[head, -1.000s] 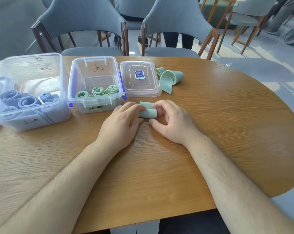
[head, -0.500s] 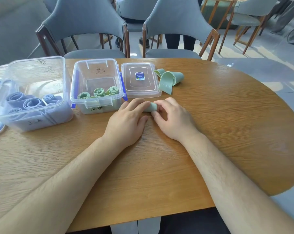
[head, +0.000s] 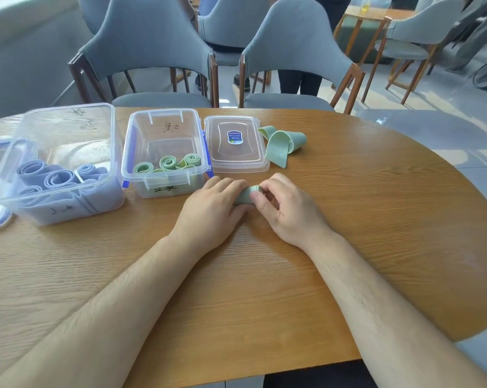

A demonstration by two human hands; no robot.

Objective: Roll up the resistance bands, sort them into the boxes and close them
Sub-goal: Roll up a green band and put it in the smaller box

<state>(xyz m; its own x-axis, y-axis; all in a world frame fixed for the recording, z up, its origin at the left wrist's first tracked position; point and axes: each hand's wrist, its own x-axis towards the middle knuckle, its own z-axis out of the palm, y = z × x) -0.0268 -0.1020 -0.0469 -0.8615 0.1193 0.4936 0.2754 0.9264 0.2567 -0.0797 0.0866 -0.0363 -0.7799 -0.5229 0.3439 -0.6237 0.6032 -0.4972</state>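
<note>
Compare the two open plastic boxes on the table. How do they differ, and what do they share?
The left box is larger than the middle box. The left box holds rolled blue bands; the middle box holds rolled green bands. Both are clear, uncovered and marked with dark handwriting.

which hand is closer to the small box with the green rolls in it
Left. The left hand lies just right of the small box, by its front corner; the right hand is farther right, beyond the green band both grip.
</note>
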